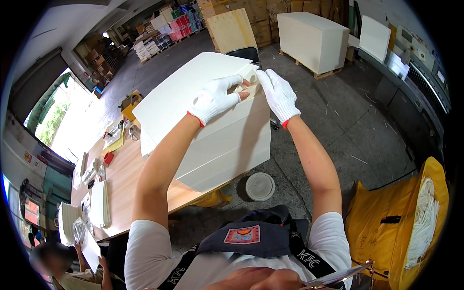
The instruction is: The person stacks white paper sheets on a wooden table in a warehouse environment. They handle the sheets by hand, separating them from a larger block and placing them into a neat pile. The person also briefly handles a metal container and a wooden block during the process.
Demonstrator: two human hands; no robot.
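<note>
Wearing white gloves, both hands work at the far top corner of a tall stack of white sheets (227, 140) on the wooden counter (125, 179). Left hand (215, 99) has its grip pinched together on the top sheets' corner; right hand (278, 94) lies on that corner, grip state unclear. Stack's long axis runs from 8 to 2 o'clock. Beyond, at 1 o'clock, a palletised white block (311, 38) stands on the floor.
</note>
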